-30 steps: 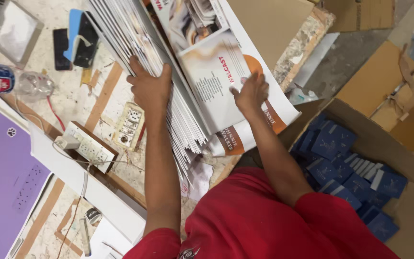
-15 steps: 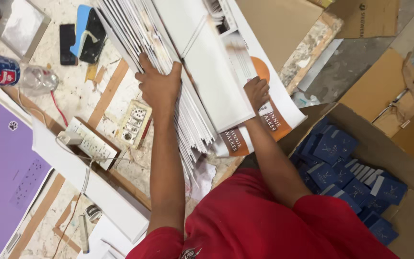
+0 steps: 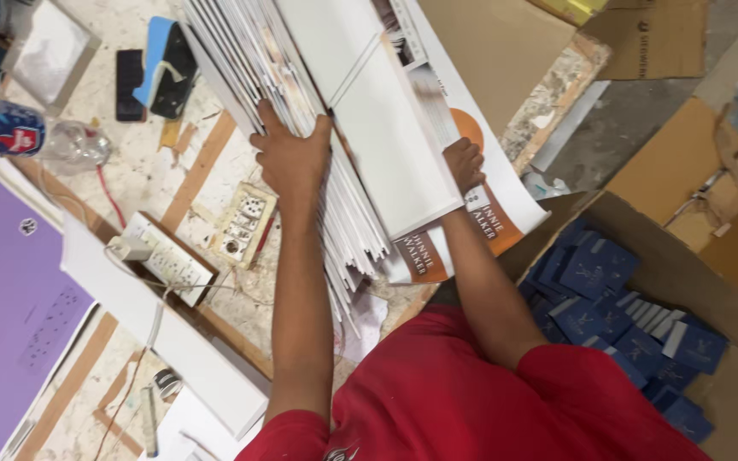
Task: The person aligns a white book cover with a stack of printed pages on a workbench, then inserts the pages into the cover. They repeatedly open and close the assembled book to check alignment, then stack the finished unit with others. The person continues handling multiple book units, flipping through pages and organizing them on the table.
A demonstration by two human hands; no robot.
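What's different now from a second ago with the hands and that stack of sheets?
A white sheet has swung over the printed sheet, hiding most of its print. The right hand, flat on that print before, now curls at the white sheet's edge. The left hand still presses the fanned stack.

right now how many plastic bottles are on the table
1. The plastic bottle lies on its side at the table's far left edge, above the purple sheet and left of the phones. More may lie outside the picture.
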